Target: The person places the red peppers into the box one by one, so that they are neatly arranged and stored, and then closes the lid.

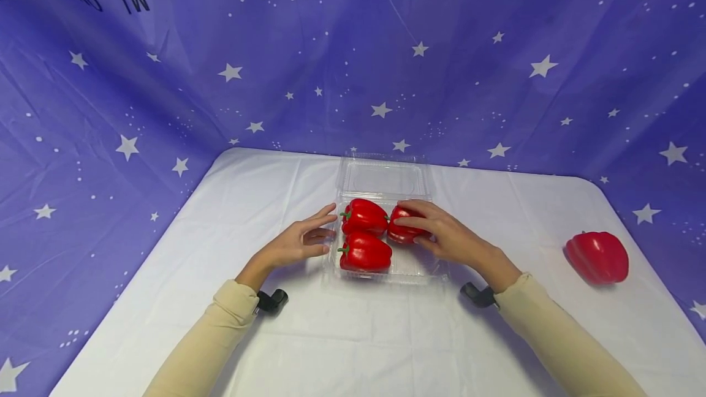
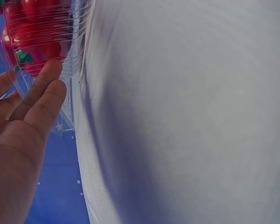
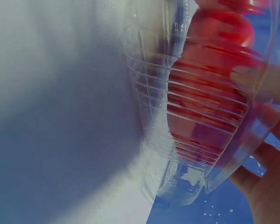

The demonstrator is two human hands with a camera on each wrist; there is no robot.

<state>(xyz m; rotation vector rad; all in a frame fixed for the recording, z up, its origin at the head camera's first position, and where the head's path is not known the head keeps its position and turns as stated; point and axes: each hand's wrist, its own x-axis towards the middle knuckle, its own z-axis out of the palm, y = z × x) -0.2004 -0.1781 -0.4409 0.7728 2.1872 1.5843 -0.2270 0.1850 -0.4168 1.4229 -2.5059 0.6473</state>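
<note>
A clear plastic clamshell box (image 1: 419,265) lies on the white table with its lid (image 1: 384,177) folded back. At its left side are two red bell peppers, one at the back (image 1: 364,216) and one in front (image 1: 366,253), their green stems pointing left. My right hand (image 1: 452,236) holds a third red bell pepper (image 1: 399,233) in the back right of the box, fingers over its top and thumb in front. My left hand (image 1: 295,242) is at the box's left wall, fingers loosely extended; in the left wrist view its fingertips (image 2: 53,70) are against the ribbed plastic.
Another red bell pepper (image 1: 598,257) lies on the white tabletop (image 1: 540,213) at the far right. A purple cloth (image 1: 331,48) with white stars hangs behind and on both sides. Black mounts (image 1: 273,301) are strapped under both wrists.
</note>
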